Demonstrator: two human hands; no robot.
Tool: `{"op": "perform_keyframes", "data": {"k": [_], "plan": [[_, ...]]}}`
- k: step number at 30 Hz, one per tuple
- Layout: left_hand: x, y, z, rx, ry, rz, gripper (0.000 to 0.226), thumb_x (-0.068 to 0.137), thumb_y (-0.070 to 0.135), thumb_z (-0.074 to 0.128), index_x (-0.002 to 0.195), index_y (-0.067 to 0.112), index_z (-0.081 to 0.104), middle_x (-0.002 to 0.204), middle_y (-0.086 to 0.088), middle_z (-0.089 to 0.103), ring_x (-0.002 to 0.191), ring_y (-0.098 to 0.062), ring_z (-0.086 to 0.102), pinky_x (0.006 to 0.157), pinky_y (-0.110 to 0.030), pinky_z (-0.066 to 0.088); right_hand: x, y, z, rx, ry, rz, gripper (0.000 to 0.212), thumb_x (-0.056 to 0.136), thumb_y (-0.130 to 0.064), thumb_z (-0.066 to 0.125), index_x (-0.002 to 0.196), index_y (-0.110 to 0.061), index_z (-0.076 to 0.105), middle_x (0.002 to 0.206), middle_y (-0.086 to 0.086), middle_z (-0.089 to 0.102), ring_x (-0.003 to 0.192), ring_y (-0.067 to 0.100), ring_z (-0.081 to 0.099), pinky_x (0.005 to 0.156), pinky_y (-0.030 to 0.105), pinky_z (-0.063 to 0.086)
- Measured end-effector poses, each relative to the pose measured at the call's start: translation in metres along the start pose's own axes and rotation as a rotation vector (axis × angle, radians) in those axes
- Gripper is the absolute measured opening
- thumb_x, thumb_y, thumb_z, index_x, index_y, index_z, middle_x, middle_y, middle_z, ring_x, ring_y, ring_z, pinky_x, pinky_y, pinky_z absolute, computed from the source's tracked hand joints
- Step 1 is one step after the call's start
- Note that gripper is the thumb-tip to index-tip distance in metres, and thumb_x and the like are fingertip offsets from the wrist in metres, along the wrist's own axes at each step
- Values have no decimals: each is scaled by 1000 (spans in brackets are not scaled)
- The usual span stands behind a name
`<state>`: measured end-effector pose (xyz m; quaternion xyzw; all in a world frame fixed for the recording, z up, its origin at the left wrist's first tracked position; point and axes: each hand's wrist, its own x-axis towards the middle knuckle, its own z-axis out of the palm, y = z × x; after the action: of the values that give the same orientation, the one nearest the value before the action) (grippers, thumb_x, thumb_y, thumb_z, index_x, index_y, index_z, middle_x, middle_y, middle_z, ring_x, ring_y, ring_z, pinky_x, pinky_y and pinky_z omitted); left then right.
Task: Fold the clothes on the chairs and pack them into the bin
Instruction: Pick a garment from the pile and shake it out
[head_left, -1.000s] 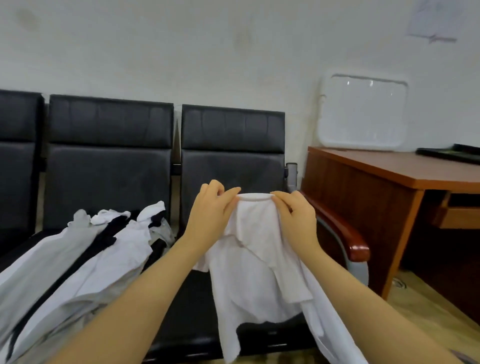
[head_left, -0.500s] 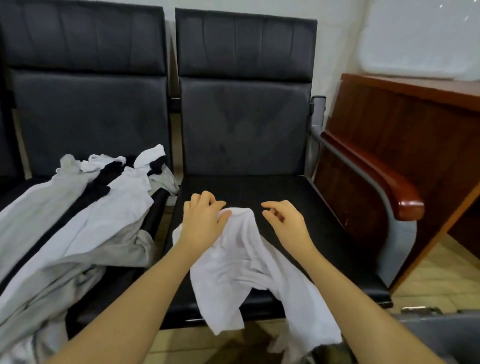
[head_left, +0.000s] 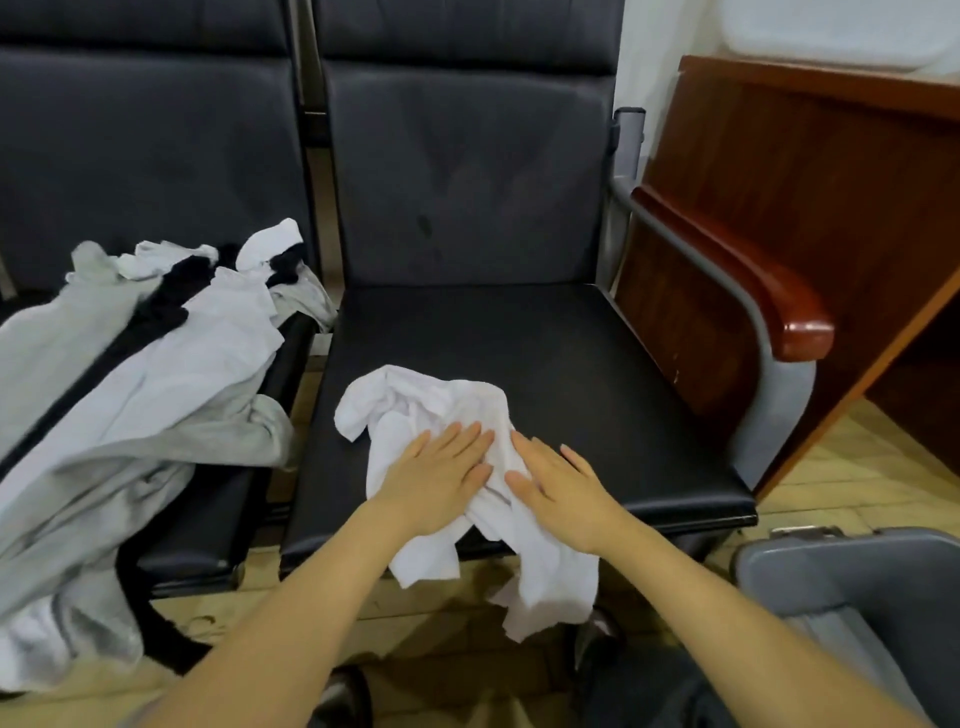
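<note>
Head camera: no brand, label or legible writing shows on any garment or piece of furniture. A person's left hand (head_left: 435, 482) lies flat, palm down and fingers straight and close together, pressing on a crumpled white garment (head_left: 415, 410) on the front half of a black chair seat (head_left: 561, 374). The right hand (head_left: 558, 491) lies just beside it at 3 o'clock, also flat with fingers extended, resting on the same cloth; neither hand grips anything. Both forearms reach in from 6 o'clock, bare to the frame's edge. The garment bunches toward 11 o'clock of the hands, and its lower part hangs over the seat's front edge toward the floor. One pile of clothes (head_left: 135, 395), grey, white and black, sprawls over the neighbouring chair (head_left: 156, 156) at 9 o'clock and spills off its front. Two chairs are fully in view. One red-brown wooden armrest (head_left: 753, 280) runs along the right chair at 2 o'clock, with a wooden desk (head_left: 810, 171) beyond. One grey bin (head_left: 852, 571) sits at 4 o'clock, partly cut off by the frame.
</note>
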<state>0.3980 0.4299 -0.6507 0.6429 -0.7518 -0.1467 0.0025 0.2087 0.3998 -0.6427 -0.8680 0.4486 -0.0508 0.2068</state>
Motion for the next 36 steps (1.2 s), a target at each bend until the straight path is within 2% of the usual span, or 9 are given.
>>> {"op": "perform_keyframes", "data": {"k": [3,7,14,20,22,25,30,32,36], "plan": [[3,-5,3,28,48,5,52,102,44,10,149,33,-8,157,14,-12,143,-5,-13,115,-33,-12,7,5,6,-168,24,36,57,101,-51,11,153,-29,-1,160,-12,4,146,5,-4,112,33,-19],[10,-15,0,31,77,-17,53,101,45,9,149,33,-8,156,15,-13,143,-5,-16,112,-32,-15,31,13,-1,-242,28,109,58,99,-55,10,153,-33,0,160,-12,0,146,8,-8,110,41,-21],[34,-39,-7,33,137,-120,53,101,45,11,150,33,-3,157,12,-12,143,-6,-16,114,-34,-15,77,22,-10,-245,144,174,58,97,-58,22,150,-34,20,159,-9,15,146,14,11,114,44,-3],[37,-32,-16,-21,342,-90,49,102,41,18,150,27,20,159,10,5,145,-7,-2,114,-29,-10,106,32,-15,-280,275,160,49,99,-53,25,146,-38,29,149,-8,33,134,18,28,108,41,10],[32,-24,-19,-20,304,10,47,103,39,23,149,29,23,158,12,8,145,-6,3,114,-27,-6,107,32,-15,-286,317,149,50,99,-52,27,146,-35,31,145,-5,36,130,19,32,106,39,14],[24,-16,-13,-26,135,36,50,102,42,20,151,30,13,158,13,2,145,-7,2,116,-29,-1,102,27,-18,-305,419,94,46,99,-47,35,142,-29,38,131,0,43,116,20,41,98,34,25],[24,-14,2,-6,66,-37,52,102,44,12,151,30,-1,158,12,-10,144,-6,-11,117,-32,-9,68,8,-22,23,462,-89,29,97,-36,50,118,-18,55,101,-8,50,88,13,53,79,27,41],[24,-13,3,-8,74,-42,53,102,44,11,151,29,-1,158,11,-11,144,-7,-12,117,-32,-11,49,5,-22,27,381,-125,29,94,-43,52,113,-20,54,92,-12,52,78,10,55,73,27,47],[21,-17,3,-22,68,-45,52,102,43,11,151,29,0,158,9,-10,144,-8,-11,117,-32,-9,29,10,-21,-21,300,-4,49,79,-63,62,106,-25,45,94,-15,53,85,6,56,74,24,48]]}}
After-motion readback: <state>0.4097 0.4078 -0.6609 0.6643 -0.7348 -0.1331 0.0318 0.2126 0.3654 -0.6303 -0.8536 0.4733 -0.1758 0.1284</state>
